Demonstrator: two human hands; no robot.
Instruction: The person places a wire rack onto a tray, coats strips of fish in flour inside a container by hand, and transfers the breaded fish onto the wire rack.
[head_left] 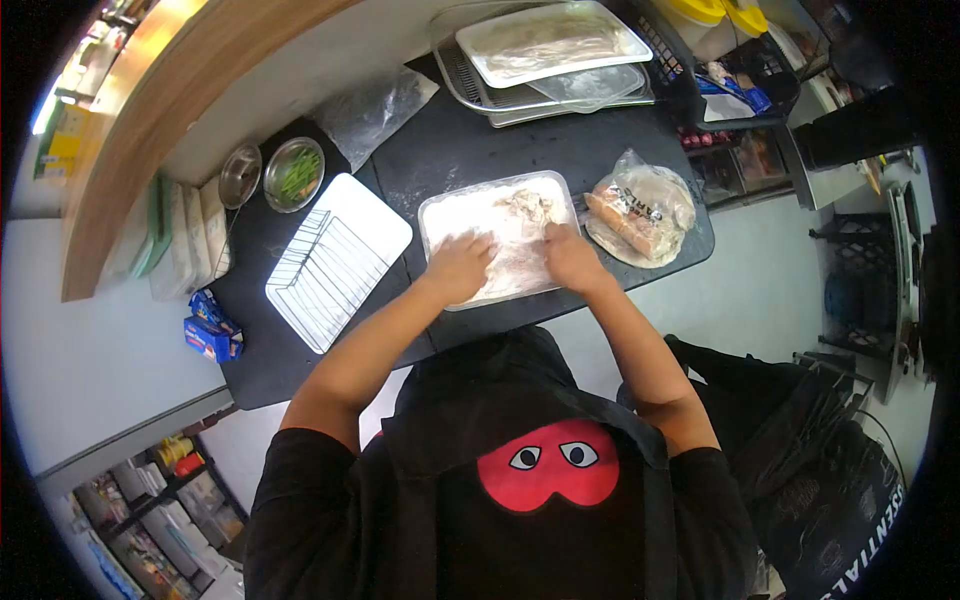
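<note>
A white tray (433, 212) of white flour stands at the front of the black table. Flour-coated lumps (535, 207), perhaps pieces of meat, lie toward its back right. My left hand (462, 268) reaches over the near left of the tray, its whitened fingers apart on the flour. Opposite it, my right hand (573, 260) is inside the right part, fingers curled down into the coated contents. Whatever those fingers grip is hidden by the hand and the flour.
Left of the flour stands a white tray with a wire rack (335, 260). Behind it are a metal bowl of chopped greens (295, 178) and a smaller bowl (240, 175). A bread bag (640, 212) lies right, stacked trays (555, 45) at the back, blue packs (213, 328) far left.
</note>
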